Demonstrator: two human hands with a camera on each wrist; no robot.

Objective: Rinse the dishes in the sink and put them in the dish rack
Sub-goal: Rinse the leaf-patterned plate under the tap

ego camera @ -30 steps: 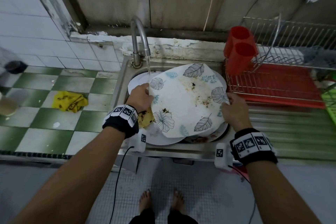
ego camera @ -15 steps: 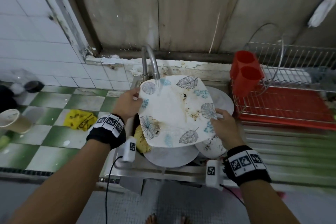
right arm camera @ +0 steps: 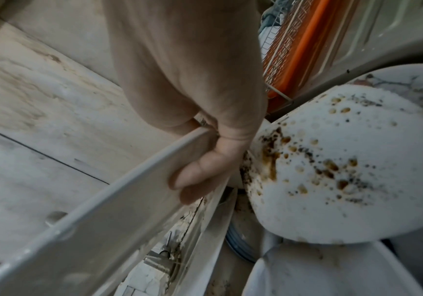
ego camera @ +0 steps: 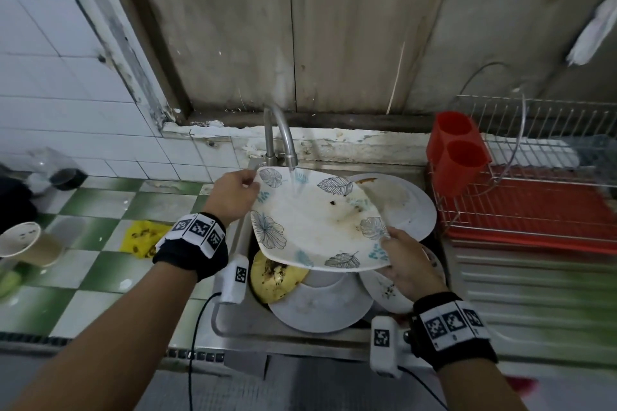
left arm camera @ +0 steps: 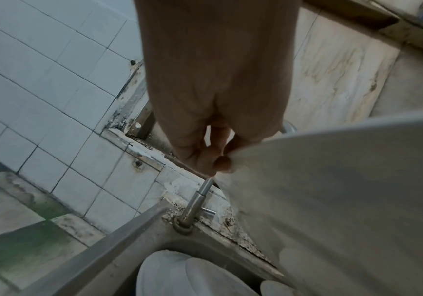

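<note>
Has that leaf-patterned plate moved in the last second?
Yes. The leaf-patterned plate has been lifted off the stack and toward the faucet; water now lands on it.

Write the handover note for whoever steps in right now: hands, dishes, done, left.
Left hand: grips the far-left corner of the leaf plate.
Right hand: grips its near-right edge.
The plate is held tilted over the sink, with water from the tap hitting its top; brown stains remain on it.
Several more dirty plates are stacked in the sink.
Rack on the right shows no dishes, only a red cup holder.
Done: none racked.
Left: finish this rinse, rack the plate, then do the others.
</note>
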